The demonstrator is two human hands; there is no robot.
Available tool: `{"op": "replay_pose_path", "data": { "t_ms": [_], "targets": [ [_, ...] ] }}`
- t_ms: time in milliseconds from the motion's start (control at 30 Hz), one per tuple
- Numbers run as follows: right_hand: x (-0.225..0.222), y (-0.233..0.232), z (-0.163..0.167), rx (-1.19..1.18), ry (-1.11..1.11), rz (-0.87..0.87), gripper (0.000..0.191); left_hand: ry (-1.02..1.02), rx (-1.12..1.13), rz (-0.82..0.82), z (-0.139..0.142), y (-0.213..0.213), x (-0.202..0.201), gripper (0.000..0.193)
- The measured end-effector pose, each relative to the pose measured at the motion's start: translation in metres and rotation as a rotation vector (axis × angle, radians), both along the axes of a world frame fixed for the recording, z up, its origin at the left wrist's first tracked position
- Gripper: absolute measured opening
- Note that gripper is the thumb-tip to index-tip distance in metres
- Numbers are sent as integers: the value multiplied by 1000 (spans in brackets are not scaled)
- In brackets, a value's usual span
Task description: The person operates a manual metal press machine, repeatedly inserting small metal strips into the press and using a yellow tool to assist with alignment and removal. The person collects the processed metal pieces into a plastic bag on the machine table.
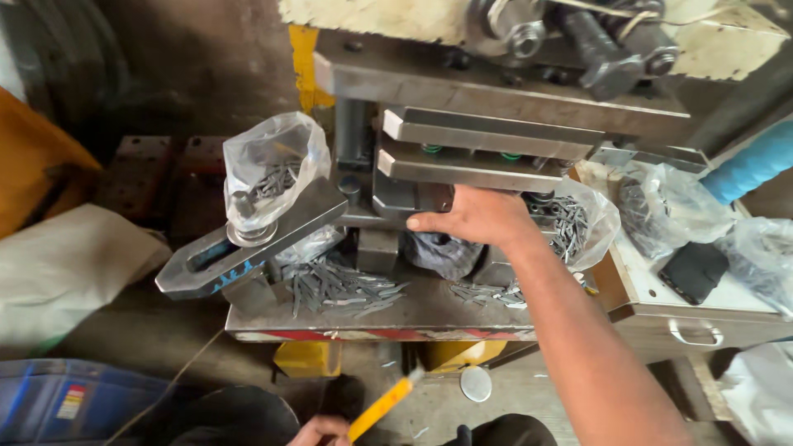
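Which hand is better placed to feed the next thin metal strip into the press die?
Right, probably: the right hand is already at the grey steel press die, beside loose thin metal strips. The left hand is low, gripping a yellow-handled tool.

Steel press bed [429, 318] carries loose metal strips [339, 287]; a slotted clamp bar [248, 239] lies left of them. A clear bag of strips [268, 169] stands behind that bar.

You've got a clear plastic bag of grey metal strips [268, 165] at left, slotted steel clamp bar [248, 239] below it, flat black phone [692, 271] on the white drawer cabinet [710, 318], blue foam-wrapped handle [756, 163] at right.
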State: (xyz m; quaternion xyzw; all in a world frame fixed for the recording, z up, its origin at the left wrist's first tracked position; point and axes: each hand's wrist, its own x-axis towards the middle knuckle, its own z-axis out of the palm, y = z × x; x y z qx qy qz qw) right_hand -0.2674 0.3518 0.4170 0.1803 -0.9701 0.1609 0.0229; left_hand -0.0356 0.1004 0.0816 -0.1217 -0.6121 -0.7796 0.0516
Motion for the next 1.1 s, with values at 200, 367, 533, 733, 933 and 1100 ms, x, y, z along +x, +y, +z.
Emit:
{"op": "replay_pose_path", "data": {
  "t_ms": [200, 367, 533, 733, 933, 1100],
  "targets": [
    [-5, -10, -8, 23, -109, -72, 96, -414, 372, -283, -31, -30, -4, 16],
    [-1, -17, -16, 8, -11, -88, 102, -718, 266, -277, -18, -39, -10, 4],
    [1, -30, -30, 149, 255, -7, 102, -674, 312, -257, -24, -41, -14, 9],
    [-6, -40, -37, 277, 321, -18, 100, -614, 325, -321, -33, -50, -16, 6],
    [3, -43, -35, 217, 327, 33, 100, -639, 244, -322, -32, -55, -15, 6],
    [1, -46, -38, 269, 288, -69, 103, -629, 249, -248, -35, -56, -16, 7]
  ]
}}
